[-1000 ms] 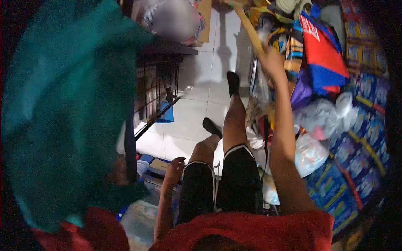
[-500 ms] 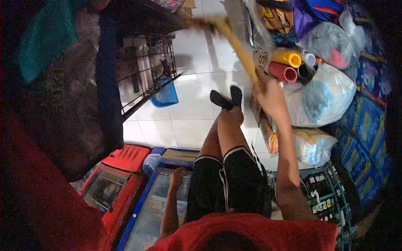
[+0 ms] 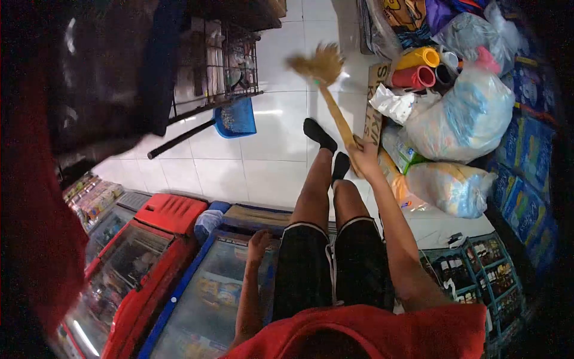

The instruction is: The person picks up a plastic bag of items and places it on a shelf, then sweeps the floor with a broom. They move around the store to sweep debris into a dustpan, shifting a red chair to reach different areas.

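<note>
My right hand (image 3: 365, 158) is wrapped round the pale wooden handle of a broom (image 3: 339, 116). The broom's straw head (image 3: 320, 64), blurred by motion, is over the white tiles ahead of my feet. My left hand (image 3: 258, 244) hangs at my side with loosely bent fingers and nothing in it, above the glass lid of a blue-edged freezer (image 3: 224, 287). On the floor to the left of the broom lies a blue dustpan (image 3: 235, 119) with a black handle, and small debris shows in its pan.
A wire rack (image 3: 221, 66) rises at the left, beyond a red freezer (image 3: 134, 281). Along the right are stuffed plastic bags (image 3: 460, 119), a cardboard box (image 3: 375, 99), coloured rolls (image 3: 415, 76) and blue packs (image 3: 523, 173). Bottle crates (image 3: 478, 269) stand at the lower right.
The broom head has come down and nearer over the floor, and my right hand has moved closer to my body. My feet have stepped apart. My left hand still hangs by the freezer.
</note>
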`<control>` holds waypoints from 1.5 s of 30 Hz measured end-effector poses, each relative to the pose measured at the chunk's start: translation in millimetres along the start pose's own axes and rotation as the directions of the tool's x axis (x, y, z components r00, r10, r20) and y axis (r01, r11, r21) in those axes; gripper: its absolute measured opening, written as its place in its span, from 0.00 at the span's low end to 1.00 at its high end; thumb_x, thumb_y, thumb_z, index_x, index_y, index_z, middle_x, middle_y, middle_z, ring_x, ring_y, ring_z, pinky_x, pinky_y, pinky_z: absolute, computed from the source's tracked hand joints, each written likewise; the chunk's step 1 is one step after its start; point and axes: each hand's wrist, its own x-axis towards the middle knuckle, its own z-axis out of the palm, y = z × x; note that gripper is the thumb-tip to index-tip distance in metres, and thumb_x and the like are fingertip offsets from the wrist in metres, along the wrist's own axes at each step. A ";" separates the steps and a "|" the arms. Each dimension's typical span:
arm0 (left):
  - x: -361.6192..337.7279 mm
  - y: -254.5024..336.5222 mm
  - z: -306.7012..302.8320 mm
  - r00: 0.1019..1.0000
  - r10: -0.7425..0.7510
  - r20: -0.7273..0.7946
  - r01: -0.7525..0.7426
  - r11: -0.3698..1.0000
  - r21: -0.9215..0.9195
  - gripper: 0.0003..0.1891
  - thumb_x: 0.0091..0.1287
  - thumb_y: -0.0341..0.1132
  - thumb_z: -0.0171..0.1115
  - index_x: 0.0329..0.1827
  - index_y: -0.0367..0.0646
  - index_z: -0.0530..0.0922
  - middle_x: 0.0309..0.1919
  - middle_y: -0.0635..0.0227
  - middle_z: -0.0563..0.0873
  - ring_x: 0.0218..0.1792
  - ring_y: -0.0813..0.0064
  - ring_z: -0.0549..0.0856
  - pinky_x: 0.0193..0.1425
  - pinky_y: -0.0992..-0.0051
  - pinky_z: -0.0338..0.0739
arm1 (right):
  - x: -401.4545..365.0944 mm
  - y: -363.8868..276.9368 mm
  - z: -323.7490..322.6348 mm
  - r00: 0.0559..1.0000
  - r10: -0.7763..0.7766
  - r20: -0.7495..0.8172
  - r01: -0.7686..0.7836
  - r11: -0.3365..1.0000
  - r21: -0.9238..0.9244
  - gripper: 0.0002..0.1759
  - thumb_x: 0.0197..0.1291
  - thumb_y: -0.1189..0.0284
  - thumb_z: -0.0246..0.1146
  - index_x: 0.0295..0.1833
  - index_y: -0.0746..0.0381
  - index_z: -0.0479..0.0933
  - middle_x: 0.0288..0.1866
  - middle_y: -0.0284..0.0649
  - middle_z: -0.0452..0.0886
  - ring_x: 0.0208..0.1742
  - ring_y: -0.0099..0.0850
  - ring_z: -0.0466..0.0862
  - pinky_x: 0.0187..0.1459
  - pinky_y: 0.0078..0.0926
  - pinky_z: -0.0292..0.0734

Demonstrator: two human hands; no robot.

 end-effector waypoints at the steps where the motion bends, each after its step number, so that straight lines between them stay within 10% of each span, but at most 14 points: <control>1: -14.6 -13.0 -1.2 0.998 -0.053 -0.033 0.050 0.996 -0.078 0.14 0.63 0.37 0.52 0.47 0.38 0.73 0.36 0.66 0.79 0.34 0.77 0.79 0.38 0.77 0.73 | -35.1 -48.6 -30.9 0.988 0.120 0.093 -0.125 0.991 0.048 0.25 0.51 0.65 0.56 0.54 0.64 0.69 0.28 0.52 0.78 0.29 0.36 0.79 0.34 0.32 0.71; 6: -40.1 -104.8 -19.1 0.964 -0.264 0.042 0.268 0.948 -0.171 0.15 0.62 0.38 0.53 0.46 0.37 0.73 0.33 0.69 0.78 0.32 0.80 0.78 0.37 0.79 0.73 | 5.3 -68.0 -68.4 0.974 -0.163 -0.158 0.170 0.985 0.032 0.25 0.52 0.64 0.56 0.55 0.65 0.69 0.24 0.47 0.77 0.25 0.28 0.77 0.29 0.24 0.71; 8: -43.2 -117.1 -14.9 0.972 -0.234 -0.028 0.229 0.967 -0.113 0.13 0.62 0.37 0.52 0.45 0.37 0.73 0.31 0.71 0.77 0.31 0.82 0.77 0.36 0.81 0.72 | 79.0 -100.8 -67.9 0.978 -0.188 -0.087 0.201 0.964 0.173 0.13 0.54 0.66 0.56 0.35 0.66 0.74 0.17 0.31 0.71 0.13 0.20 0.67 0.15 0.21 0.62; 11: -53.0 -62.8 18.4 0.978 -0.082 -0.190 0.043 0.979 -0.201 0.12 0.63 0.35 0.51 0.44 0.37 0.74 0.30 0.72 0.77 0.30 0.84 0.75 0.34 0.82 0.70 | 209.3 -84.1 -3.2 0.983 -0.106 0.149 0.018 0.868 0.496 0.15 0.51 0.64 0.58 0.30 0.67 0.73 0.15 0.40 0.71 0.13 0.31 0.72 0.14 0.31 0.65; 15: -78.0 -31.8 14.2 0.983 -0.064 -0.171 0.053 0.996 -0.068 0.12 0.62 0.34 0.50 0.44 0.36 0.73 0.31 0.73 0.77 0.31 0.85 0.74 0.34 0.82 0.69 | 165.7 -25.9 91.5 0.964 -0.069 0.256 0.187 0.860 -0.475 0.20 0.45 0.61 0.59 0.32 0.70 0.74 0.29 0.51 0.79 0.31 0.40 0.81 0.33 0.35 0.75; 23: -65.4 -83.5 -65.1 0.982 -0.050 -0.184 0.052 0.999 0.005 0.14 0.64 0.35 0.49 0.49 0.37 0.72 0.42 0.62 0.78 0.43 0.68 0.78 0.47 0.70 0.71 | -53.5 -120.3 -27.0 0.921 -0.215 0.326 0.366 0.770 -0.524 0.22 0.47 0.71 0.56 0.50 0.65 0.70 0.40 0.54 0.77 0.46 0.43 0.77 0.46 0.31 0.69; 25: -61.1 -79.5 -78.4 0.985 -0.041 -0.167 0.035 0.999 -0.039 0.14 0.64 0.36 0.50 0.49 0.37 0.72 0.41 0.62 0.78 0.42 0.68 0.78 0.47 0.70 0.71 | -22.4 -141.8 -16.3 0.885 -0.390 0.253 0.463 0.687 -0.561 0.21 0.49 0.69 0.57 0.49 0.68 0.70 0.31 0.52 0.78 0.34 0.38 0.80 0.38 0.32 0.72; 30: -33.5 -93.3 -120.5 0.980 0.029 -0.197 -0.026 0.999 0.017 0.15 0.63 0.38 0.51 0.49 0.38 0.72 0.41 0.65 0.78 0.44 0.72 0.77 0.44 0.74 0.70 | 120.8 -140.8 85.0 0.938 -0.286 0.197 0.335 0.895 -0.295 0.23 0.53 0.58 0.57 0.39 0.70 0.72 0.16 0.44 0.74 0.13 0.31 0.74 0.19 0.31 0.70; 34: -5.4 -82.1 -147.9 0.960 0.108 -0.258 -0.124 0.991 -0.045 0.15 0.64 0.37 0.51 0.49 0.38 0.72 0.41 0.65 0.78 0.44 0.75 0.76 0.43 0.75 0.69 | 101.0 -54.7 132.6 0.955 0.006 0.297 0.206 0.705 -0.678 0.23 0.51 0.57 0.58 0.39 0.69 0.73 0.16 0.40 0.73 0.20 0.32 0.76 0.24 0.31 0.71; 36: 16.4 -71.9 -170.9 0.953 0.181 -0.241 -0.192 0.981 -0.025 0.13 0.63 0.30 0.50 0.50 0.35 0.70 0.41 0.68 0.77 0.43 0.78 0.75 0.48 0.79 0.68 | 28.9 -49.5 96.3 0.875 -0.147 0.462 0.357 0.841 -0.407 0.26 0.50 0.60 0.59 0.52 0.65 0.70 0.34 0.46 0.78 0.31 0.32 0.78 0.32 0.30 0.72; 38: 37.0 -41.6 -197.5 0.882 0.402 -0.246 -0.366 0.913 0.178 0.14 0.63 0.28 0.49 0.51 0.35 0.69 0.42 0.67 0.77 0.44 0.78 0.74 0.48 0.79 0.68 | -6.0 -57.2 44.7 0.903 -0.017 0.430 0.153 0.947 -0.283 0.27 0.51 0.65 0.60 0.57 0.66 0.66 0.43 0.47 0.77 0.43 0.29 0.76 0.44 0.23 0.70; 40: 61.2 -4.4 -234.3 0.888 0.401 -0.225 -0.337 0.900 0.278 0.14 0.61 0.27 0.49 0.51 0.35 0.69 0.42 0.65 0.77 0.44 0.80 0.75 0.45 0.82 0.69 | -14.8 -44.5 -9.8 0.968 -0.115 0.224 0.164 0.963 -0.215 0.28 0.53 0.65 0.59 0.59 0.65 0.64 0.37 0.44 0.78 0.34 0.27 0.77 0.37 0.22 0.71; 42: 94.9 28.8 -270.1 0.876 0.376 -0.303 -0.359 0.927 0.112 0.16 0.61 0.26 0.50 0.52 0.36 0.68 0.43 0.64 0.75 0.42 0.79 0.76 0.44 0.82 0.71 | -42.8 -132.0 -13.5 0.990 0.136 0.045 -0.119 0.953 -0.277 0.27 0.55 0.65 0.57 0.59 0.64 0.64 0.28 0.38 0.76 0.24 0.24 0.74 0.28 0.22 0.70; 45: 135.8 97.5 -292.9 0.711 0.593 -0.379 -0.606 0.789 0.097 0.22 0.59 0.26 0.54 0.57 0.39 0.63 0.48 0.63 0.72 0.42 0.76 0.76 0.43 0.79 0.74 | 55.2 -87.3 -18.4 1.000 0.016 -0.010 -0.018 0.945 -0.326 0.19 0.56 0.62 0.55 0.47 0.64 0.72 0.20 0.34 0.71 0.16 0.25 0.69 0.19 0.24 0.65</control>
